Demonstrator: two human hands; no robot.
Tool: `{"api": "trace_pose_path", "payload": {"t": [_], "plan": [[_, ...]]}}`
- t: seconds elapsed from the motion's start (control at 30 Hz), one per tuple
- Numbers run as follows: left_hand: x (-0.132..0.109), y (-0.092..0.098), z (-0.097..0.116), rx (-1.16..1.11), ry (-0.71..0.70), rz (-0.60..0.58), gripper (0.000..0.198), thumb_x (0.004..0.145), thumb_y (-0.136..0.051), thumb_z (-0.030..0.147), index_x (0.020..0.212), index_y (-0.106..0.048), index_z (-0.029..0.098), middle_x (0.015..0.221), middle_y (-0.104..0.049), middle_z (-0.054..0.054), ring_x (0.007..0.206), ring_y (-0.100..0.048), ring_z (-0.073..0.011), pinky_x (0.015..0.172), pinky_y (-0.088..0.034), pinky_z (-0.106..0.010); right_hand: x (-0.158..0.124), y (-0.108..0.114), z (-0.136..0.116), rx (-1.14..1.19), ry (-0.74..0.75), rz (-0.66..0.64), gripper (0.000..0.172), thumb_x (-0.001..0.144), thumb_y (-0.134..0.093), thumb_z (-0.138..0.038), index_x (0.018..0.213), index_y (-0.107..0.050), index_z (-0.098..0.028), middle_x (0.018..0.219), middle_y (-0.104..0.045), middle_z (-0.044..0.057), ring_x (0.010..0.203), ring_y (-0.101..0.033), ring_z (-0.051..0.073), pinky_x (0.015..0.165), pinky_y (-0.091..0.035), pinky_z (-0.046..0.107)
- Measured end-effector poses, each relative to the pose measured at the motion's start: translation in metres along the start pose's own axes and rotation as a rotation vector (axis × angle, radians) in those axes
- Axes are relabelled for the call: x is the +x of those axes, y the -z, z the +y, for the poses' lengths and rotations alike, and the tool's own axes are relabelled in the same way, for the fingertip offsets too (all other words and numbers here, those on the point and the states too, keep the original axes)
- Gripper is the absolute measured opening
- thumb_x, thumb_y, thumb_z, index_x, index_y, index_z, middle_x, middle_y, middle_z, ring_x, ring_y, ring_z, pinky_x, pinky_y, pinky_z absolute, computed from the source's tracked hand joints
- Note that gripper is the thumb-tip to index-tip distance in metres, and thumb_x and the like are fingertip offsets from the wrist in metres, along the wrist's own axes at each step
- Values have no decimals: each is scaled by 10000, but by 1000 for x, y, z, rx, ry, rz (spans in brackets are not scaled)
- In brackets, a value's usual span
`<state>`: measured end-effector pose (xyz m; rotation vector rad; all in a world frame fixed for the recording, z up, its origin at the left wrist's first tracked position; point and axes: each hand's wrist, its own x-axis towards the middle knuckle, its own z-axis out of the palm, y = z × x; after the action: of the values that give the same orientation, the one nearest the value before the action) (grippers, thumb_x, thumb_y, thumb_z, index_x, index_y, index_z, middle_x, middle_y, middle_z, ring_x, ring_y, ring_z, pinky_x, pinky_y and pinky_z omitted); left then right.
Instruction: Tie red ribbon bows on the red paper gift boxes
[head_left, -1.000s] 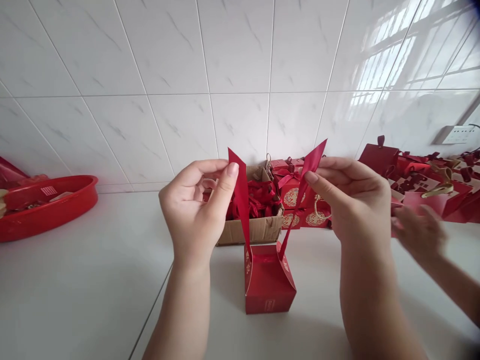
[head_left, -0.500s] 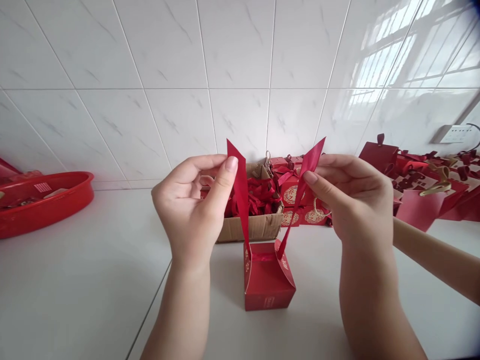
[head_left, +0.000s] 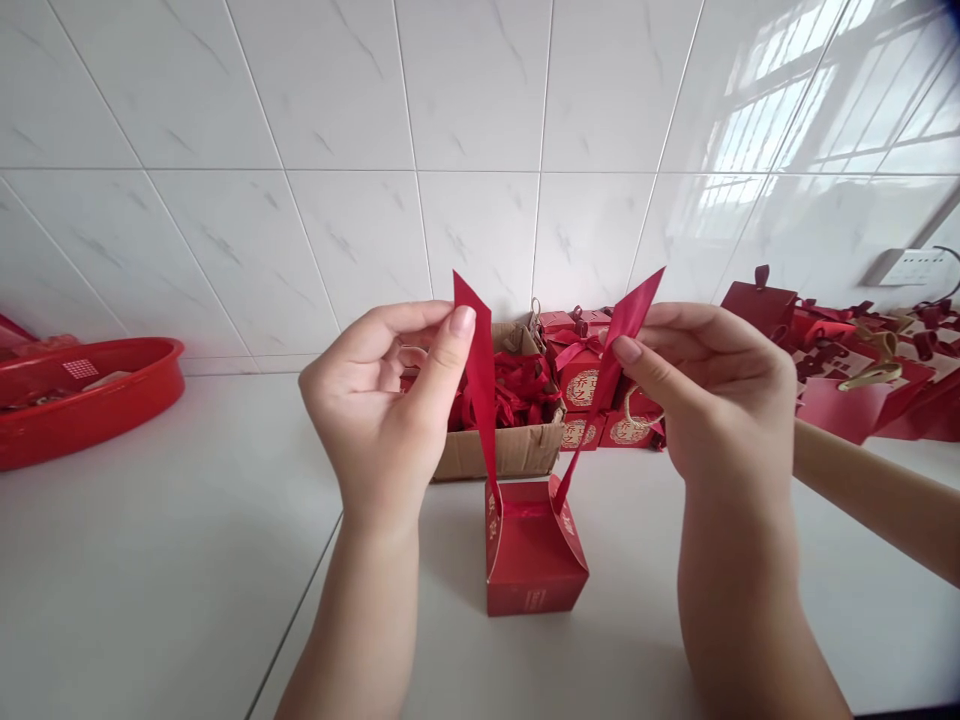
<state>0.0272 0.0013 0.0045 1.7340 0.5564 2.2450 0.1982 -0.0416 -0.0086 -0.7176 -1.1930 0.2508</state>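
A small red gift box with curved top flaps sits on the white table, a dark red ribbon threaded through its two sides. Between thumb and fingers my left hand pinches one end of this ribbon, pulled up above the box. The other end is pinched by my right hand, level with the left. Both ribbon ends are cut at a slant and rise in a V shape. Part of the right strand twists narrow near the box.
Behind the box stands a cardboard carton full of red ribbons. Finished red boxes are stacked beside it, with more red gift boxes at the right. Another person's forearm reaches in there. A red basin stands far left.
My right hand has shifted slightly to the right with its ribbon end, so the two ends are a little farther apart. The left hand holds its pinch nearly still.
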Motion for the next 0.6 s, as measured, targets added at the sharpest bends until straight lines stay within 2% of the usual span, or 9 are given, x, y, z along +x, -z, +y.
{"api": "trace_pose_path", "payload": {"t": [0.1,0.2,0.3,0.47,0.6], "plan": [[-2,-1,1,21,4,-21,57,776,-731,213,787,-720,267,725,-703,52,652,-638,-102,580,-537,-249,1,2,2,14,-23,-19,104,783,-716,-185,844,-695,-267,798,-700,-9,764,-681,169,668,-577,305],[-5,-2,3,15,-3,-89,40,774,-734,254,807,-726,276,728,-695,43,603,-613,-102,542,-518,-255,0,2,3,89,-96,-93,57,820,-678,-209,855,-673,-254,743,-675,-23,687,-660,143,609,-557,277],[-8,-3,6,-18,25,-224,50,779,-729,274,825,-735,289,725,-670,24,608,-594,-110,538,-502,-259,-2,-3,3,150,-165,-195,51,853,-640,-217,882,-669,-249,712,-666,-28,617,-640,125,581,-548,263],[-12,-8,5,-18,65,-426,94,774,-729,263,852,-757,308,797,-634,-22,744,-599,-153,602,-525,-283,-6,-11,5,178,-236,-351,75,862,-634,-262,902,-692,-239,781,-693,2,630,-637,130,574,-553,259],[-13,-10,0,31,28,-441,137,772,-728,234,876,-763,316,848,-644,-30,833,-605,-174,684,-539,-302,-7,-10,6,274,-301,-407,102,868,-623,-270,931,-697,-238,821,-698,13,681,-644,140,592,-552,262]]}}
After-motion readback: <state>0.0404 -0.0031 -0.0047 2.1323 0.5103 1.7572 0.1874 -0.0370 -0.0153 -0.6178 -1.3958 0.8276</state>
